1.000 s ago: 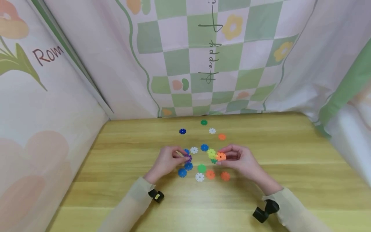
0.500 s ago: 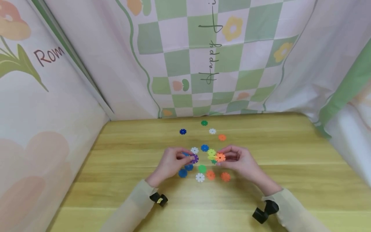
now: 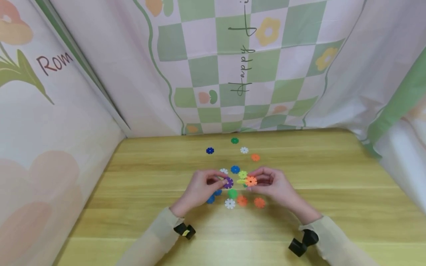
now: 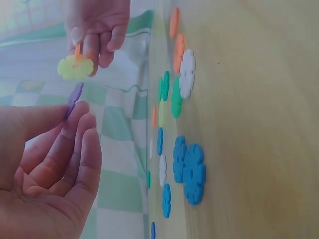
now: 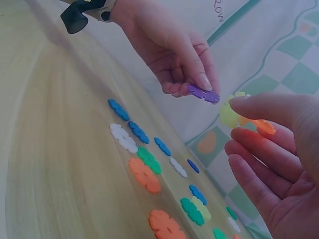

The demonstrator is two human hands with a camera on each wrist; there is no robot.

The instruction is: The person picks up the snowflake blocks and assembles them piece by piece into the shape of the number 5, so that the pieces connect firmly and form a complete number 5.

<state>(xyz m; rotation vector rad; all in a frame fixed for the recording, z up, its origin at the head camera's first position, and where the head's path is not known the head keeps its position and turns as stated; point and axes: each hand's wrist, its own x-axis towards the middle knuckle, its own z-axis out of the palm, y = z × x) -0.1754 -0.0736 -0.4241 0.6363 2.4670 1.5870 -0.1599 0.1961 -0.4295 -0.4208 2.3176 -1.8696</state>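
In the head view my left hand (image 3: 199, 186) pinches a purple flower-shaped interlocking disc (image 3: 228, 183) between thumb and index finger. My right hand (image 3: 276, 186) pinches an orange interlocking disc (image 3: 251, 181). A yellow disc (image 4: 82, 71) is slotted into the orange one at an angle and points towards the left hand. Both hands are raised above the table. In the left wrist view, a small gap separates the purple disc's upper edge from the yellow disc. The right wrist view also shows the purple disc (image 5: 203, 93) apart from the joined pair.
Several loose discs lie flat on the wooden table (image 3: 133, 210), among them a green one (image 3: 232, 193), a white one (image 3: 229, 203), an orange one (image 3: 259, 203) and a blue one (image 4: 194, 174). A checkered curtain (image 3: 233, 66) hangs behind the table's far edge.
My left hand has moved right with the purple disc, closer to the right hand. My right hand has shifted slightly left, and its yellow disc now looks nearly edge-on in the head view.
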